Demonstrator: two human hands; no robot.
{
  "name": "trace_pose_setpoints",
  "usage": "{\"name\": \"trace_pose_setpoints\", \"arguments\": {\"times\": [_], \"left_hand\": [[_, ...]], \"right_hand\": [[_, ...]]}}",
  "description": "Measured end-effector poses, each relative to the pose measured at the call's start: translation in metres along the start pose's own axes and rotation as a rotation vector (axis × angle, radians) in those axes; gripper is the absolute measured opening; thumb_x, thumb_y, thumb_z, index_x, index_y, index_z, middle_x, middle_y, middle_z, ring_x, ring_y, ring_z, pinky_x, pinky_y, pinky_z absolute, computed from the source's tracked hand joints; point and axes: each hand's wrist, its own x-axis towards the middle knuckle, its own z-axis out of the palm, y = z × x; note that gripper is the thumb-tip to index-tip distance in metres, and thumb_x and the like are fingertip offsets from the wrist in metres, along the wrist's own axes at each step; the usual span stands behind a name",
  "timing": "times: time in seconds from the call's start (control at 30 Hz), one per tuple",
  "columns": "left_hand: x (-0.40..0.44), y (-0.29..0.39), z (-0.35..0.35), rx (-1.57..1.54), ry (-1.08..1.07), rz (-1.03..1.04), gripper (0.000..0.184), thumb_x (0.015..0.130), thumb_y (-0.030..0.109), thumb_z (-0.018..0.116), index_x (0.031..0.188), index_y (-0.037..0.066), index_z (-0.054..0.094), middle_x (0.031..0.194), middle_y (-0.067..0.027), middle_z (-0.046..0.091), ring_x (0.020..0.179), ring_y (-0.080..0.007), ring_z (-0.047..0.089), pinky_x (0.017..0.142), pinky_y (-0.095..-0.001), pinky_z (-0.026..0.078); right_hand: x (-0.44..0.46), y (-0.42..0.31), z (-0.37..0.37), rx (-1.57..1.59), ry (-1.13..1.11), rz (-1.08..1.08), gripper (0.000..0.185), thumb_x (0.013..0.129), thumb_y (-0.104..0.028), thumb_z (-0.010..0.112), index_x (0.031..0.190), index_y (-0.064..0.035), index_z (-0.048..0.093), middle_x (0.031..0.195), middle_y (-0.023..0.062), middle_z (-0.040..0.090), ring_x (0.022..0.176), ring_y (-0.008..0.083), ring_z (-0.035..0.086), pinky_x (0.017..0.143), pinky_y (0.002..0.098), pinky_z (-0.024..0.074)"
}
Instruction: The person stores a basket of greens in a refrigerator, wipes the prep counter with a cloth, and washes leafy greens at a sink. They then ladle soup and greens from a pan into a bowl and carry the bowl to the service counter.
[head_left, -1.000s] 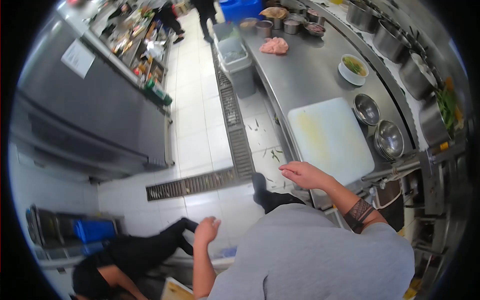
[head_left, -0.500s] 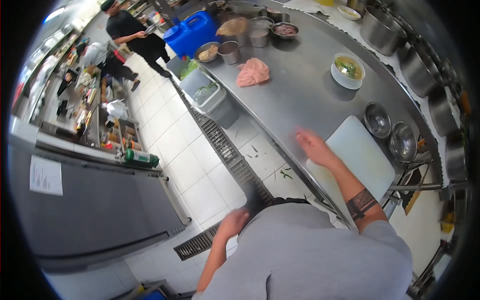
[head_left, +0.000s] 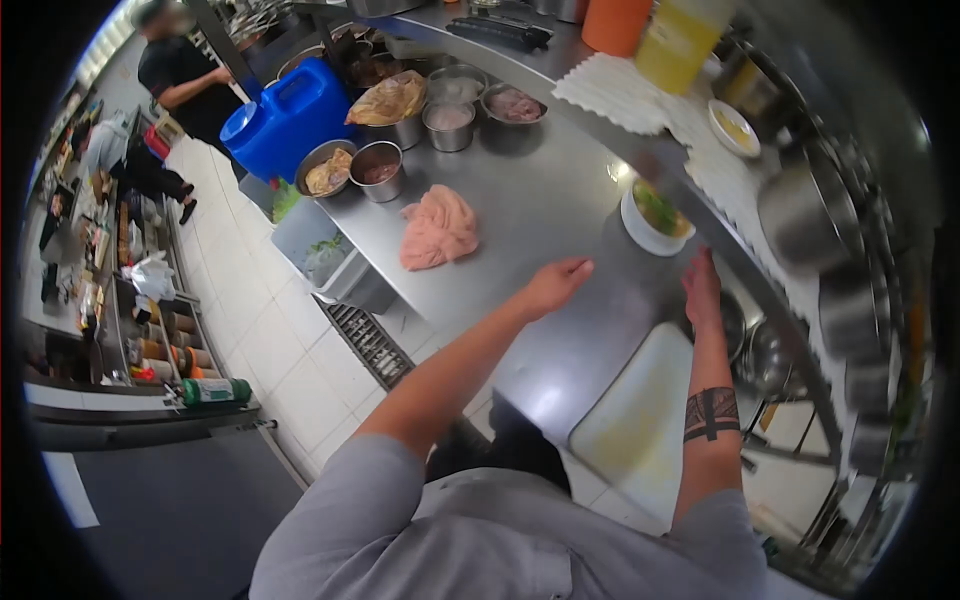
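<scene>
A white bowl (head_left: 648, 236) of broth with green leaves stands on the steel table, near the raised shelf edge. My right hand (head_left: 702, 288) is just beside the bowl's near right side, fingers stretched out and holding nothing; from here I cannot tell whether they touch it. My left hand (head_left: 558, 286) is over the table, left of the bowl and apart from it, fingers extended with nothing visible in them. Below my right hand lies a white cutting board (head_left: 635, 415) with yellowish stains. A crumpled pink cloth (head_left: 440, 228) rests farther left.
Metal bowls (head_left: 768, 360) sit right of the board. A blue jug (head_left: 290, 115), a metal cup (head_left: 378, 172) and several food containers stand at the far end. Pots (head_left: 810, 215) line the right. A grey bin (head_left: 345, 275) is beside the table; two people work at far left.
My left hand has come up from beside my body to over the table. My right hand has moved from above the board to beside the bowl. The view has turned and shifted closer.
</scene>
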Motion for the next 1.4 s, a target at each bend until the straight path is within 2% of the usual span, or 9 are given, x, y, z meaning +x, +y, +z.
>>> {"name": "trace_pose_setpoints", "arguments": {"times": [0.1,0.13,0.17,0.27,0.4,0.53,0.73,1.03,1.4], "left_hand": [[0.088,0.022,0.027,-0.198,0.146,0.061,0.053,0.108,0.046,0.047,0.141,0.007,0.06,0.135,-0.0148,0.066,0.12,-0.0274,0.062,0.103,-0.0383,0.048],[0.127,0.012,0.038,-0.228,0.212,0.156,0.049,0.108,0.043,0.048,0.137,0.006,0.063,0.136,-0.0177,0.066,0.129,-0.0293,0.06,0.107,-0.0371,0.045],[0.202,-0.054,0.061,-0.046,0.264,0.527,0.048,0.107,0.044,0.048,0.131,0.008,0.066,0.13,-0.0187,0.068,0.127,-0.0319,0.061,0.106,-0.0387,0.047],[0.294,-0.039,0.103,-0.173,0.359,0.011,0.036,0.099,0.031,0.054,0.11,0.001,0.071,0.113,-0.0231,0.071,0.109,-0.0437,0.065,0.096,-0.0494,0.051],[0.361,-0.097,0.144,0.498,0.427,0.32,0.027,0.085,0.018,0.057,0.096,-0.003,0.071,0.101,-0.0278,0.07,0.102,-0.0466,0.065,0.092,-0.0529,0.051],[0.319,-0.056,0.127,-0.106,0.627,0.139,0.027,0.083,0.014,0.057,0.099,-0.001,0.073,0.104,-0.0282,0.07,0.103,-0.0483,0.064,0.093,-0.0523,0.051],[0.293,-0.04,0.105,-0.26,0.52,0.156,0.027,0.085,0.013,0.055,0.101,0.0,0.073,0.101,-0.03,0.069,0.098,-0.0501,0.065,0.089,-0.0523,0.052],[0.172,0.012,0.031,-0.218,0.369,-0.014,0.044,0.101,0.034,0.056,0.133,0.004,0.066,0.123,-0.0242,0.07,0.118,-0.0371,0.067,0.1,-0.0406,0.05],[-0.037,0.016,-0.085,-0.538,0.395,-0.089,0.047,0.106,0.04,0.054,0.143,0.011,0.06,0.139,-0.0134,0.065,0.127,-0.0219,0.06,0.107,-0.0337,0.045]], "right_hand": [[0.157,0.107,-0.094,0.122,-0.323,-0.265,0.064,0.101,-0.05,0.057,0.152,-0.0129,0.044,0.153,0.0147,0.047,0.144,0.0362,0.042,0.109,0.055,0.0428],[0.169,0.095,-0.087,0.163,-0.225,-0.158,0.064,0.101,-0.05,0.057,0.152,-0.013,0.044,0.153,0.0146,0.047,0.143,0.0362,0.042,0.109,0.0551,0.0431],[0.177,0.084,-0.081,0.198,-0.186,-0.065,0.064,0.101,-0.05,0.057,0.151,-0.013,0.044,0.152,0.0145,0.047,0.143,0.0362,0.042,0.108,0.0552,0.0435],[0.196,0.061,-0.066,0.258,-0.162,0.122,0.063,0.101,-0.049,0.057,0.151,-0.0132,0.045,0.152,0.0142,0.048,0.142,0.0361,0.043,0.107,0.0556,0.0444],[0.209,0.053,-0.068,0.274,-0.181,0.241,0.062,0.101,-0.049,0.057,0.15,-0.0134,0.045,0.151,0.0138,0.049,0.141,0.036,0.044,0.105,0.0561,0.0458],[0.221,0.044,-0.064,0.276,-0.222,0.309,0.061,0.101,-0.049,0.057,0.149,-0.0136,0.046,0.15,0.0134,0.049,0.14,0.036,0.046,0.103,0.0566,0.0471],[0.212,0.039,-0.069,0.31,-0.261,0.405,0.059,0.101,-0.048,0.057,0.148,-0.0139,0.047,0.149,0.0128,0.051,0.139,0.0358,0.047,0.1,0.0574,0.049],[0.141,0.028,-0.031,0.386,-0.402,0.6,0.056,0.101,-0.047,0.057,0.146,-0.0144,0.048,0.147,0.0119,0.052,0.136,0.0357,0.05,0.096,0.0585,0.052],[-0.04,-0.063,0.125,0.24,-0.743,0.623,0.054,0.102,-0.048,0.052,0.146,-0.0161,0.05,0.146,0.0136,0.053,0.13,0.0379,0.056,0.089,0.0647,0.0552]]}}
